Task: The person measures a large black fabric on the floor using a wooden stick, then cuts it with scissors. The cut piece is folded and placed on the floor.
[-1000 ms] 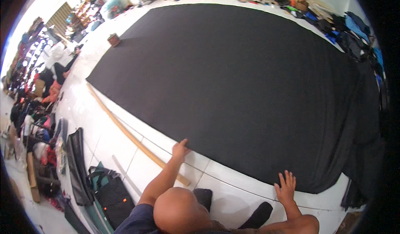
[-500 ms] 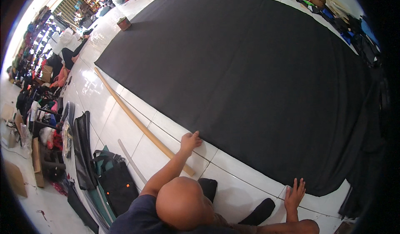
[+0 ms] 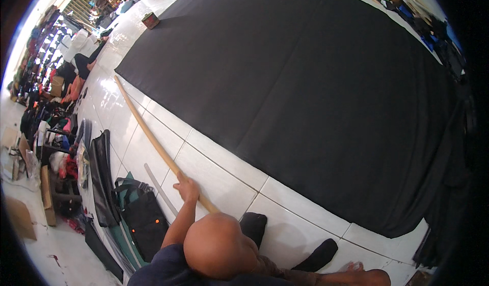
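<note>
A large black cloth [image 3: 295,87] lies spread over the white tiled floor. Left of its near edge runs a long tan pole [image 3: 149,133], slanting from the cloth's left corner back toward me. My left hand [image 3: 187,188] is closed on the pole near its close end, with the fingers over it. My right hand [image 3: 355,266] is low at the right, off the cloth, near my bent knee. It is smeared and partly hidden behind the arm, so its fingers do not show clearly.
A flat grey strip [image 3: 159,187] and a black bag [image 3: 142,220] lie at my left. A small box-like block [image 3: 150,20] sits on the cloth's far left edge. My black-socked feet [image 3: 321,255] rest on the tiles [image 3: 224,171]. Piled clutter lines the left wall.
My left hand has left the cloth's near edge, moved left and taken hold of the pole. My right hand has drawn back from the cloth toward me. The view has shifted slightly.
</note>
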Available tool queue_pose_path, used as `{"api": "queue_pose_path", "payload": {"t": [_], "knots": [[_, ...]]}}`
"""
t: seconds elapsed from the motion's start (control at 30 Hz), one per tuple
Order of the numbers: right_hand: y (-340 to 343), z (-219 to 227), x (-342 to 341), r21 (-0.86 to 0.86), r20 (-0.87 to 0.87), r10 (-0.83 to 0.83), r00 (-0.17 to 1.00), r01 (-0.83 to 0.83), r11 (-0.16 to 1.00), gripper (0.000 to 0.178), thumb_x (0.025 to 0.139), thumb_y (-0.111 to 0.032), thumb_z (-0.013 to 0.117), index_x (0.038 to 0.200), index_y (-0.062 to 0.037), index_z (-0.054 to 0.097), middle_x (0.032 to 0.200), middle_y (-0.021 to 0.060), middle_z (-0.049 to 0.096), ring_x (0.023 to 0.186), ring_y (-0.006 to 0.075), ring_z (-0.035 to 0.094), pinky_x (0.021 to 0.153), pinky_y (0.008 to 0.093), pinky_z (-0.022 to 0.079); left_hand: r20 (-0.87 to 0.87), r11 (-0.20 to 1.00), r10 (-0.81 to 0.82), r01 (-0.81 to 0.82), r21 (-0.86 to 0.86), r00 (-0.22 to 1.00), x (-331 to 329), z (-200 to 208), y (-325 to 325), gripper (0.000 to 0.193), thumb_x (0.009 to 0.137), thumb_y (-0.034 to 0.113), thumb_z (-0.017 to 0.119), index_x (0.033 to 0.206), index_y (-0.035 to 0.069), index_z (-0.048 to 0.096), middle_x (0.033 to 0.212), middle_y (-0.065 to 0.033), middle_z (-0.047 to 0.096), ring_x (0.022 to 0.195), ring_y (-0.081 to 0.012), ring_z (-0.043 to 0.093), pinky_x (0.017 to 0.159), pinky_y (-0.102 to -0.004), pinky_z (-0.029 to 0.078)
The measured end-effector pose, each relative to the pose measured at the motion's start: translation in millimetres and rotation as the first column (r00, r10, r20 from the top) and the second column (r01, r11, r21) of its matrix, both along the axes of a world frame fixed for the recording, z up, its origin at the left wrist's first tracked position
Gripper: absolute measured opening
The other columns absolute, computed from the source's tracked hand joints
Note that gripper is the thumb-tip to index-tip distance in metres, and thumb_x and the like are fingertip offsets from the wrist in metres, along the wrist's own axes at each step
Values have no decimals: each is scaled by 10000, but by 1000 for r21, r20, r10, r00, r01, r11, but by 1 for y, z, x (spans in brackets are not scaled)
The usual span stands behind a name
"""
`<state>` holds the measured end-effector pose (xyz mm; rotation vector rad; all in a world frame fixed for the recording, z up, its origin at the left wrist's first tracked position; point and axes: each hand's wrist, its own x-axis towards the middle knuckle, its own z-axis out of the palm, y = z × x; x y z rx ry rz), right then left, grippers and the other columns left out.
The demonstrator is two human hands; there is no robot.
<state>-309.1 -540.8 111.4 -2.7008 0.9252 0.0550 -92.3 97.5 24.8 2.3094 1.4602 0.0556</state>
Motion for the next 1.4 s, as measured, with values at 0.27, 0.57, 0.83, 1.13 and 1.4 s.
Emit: {"api": "queue_pose_path", "payload": {"t": [0.27, 0.57, 0.83, 1.13, 1.4], "knots": [[36, 11, -1, 195, -80, 20, 997, -3, 981, 480, 951, -316, 637, 1323, -23, 551, 1339, 198, 519, 1227, 338, 512, 1051, 456, 394, -42, 990, 77, -71, 125, 996, -85, -4, -11, 625, 951, 267, 574, 1515, 152, 331, 1273, -315, 412, 1152, -451, 543, 997, -522, 451], [42, 31, -42, 386, -92, -48, 995, 80, 919, 469, 949, -329, 649, 1290, -20, 559, 1279, 184, 544, 1174, 315, 531, 1013, 438, 412, -245, 759, -72, 213, 615, 967, -65, -49, 14, 632, 942, 347, 621, 1467, 76, 397, 1262, -324, 458, 1165, -462, 518, 994, -534, 429], [59, 61, -85, 651, -131, -222, 966, 253, 716, 461, 947, -342, 659, 1261, -17, 566, 1225, 172, 566, 1127, 294, 548, 979, 421, 428, -298, -26, -952, 989, -146, -69, 164, 139, -103, 492, 891, 184, 702, 1344, 83, 540, 1373, -219, 524, 1303, -431, 463, 1093, -497, 394], [104, 48, -96, 816, -151, -343, 927, 313, 486, 454, 944, -356, 671, 1228, -15, 575, 1164, 158, 591, 1074, 271, 567, 941, 403, 446, 2, -575, -805, 781, -243, -593, 130, 97, -409, 518, 878, 333, 696, 1320, 83, 595, 1380, -195, 539, 1300, -371, 502, 1098, -445, 420], [90, 78, -115, 856, -221, -330, 918, 345, 385, 450, 942, -368, 682, 1199, -12, 582, 1110, 146, 613, 1027, 251, 584, 908, 386, 462, 187, -497, -843, 863, 83, -504, -3, 18, -496, 397, 873, 178, 717, 1251, 89, 631, 1313, -142, 553, 1309, -341, 480, 1153, -600, 313]]}}
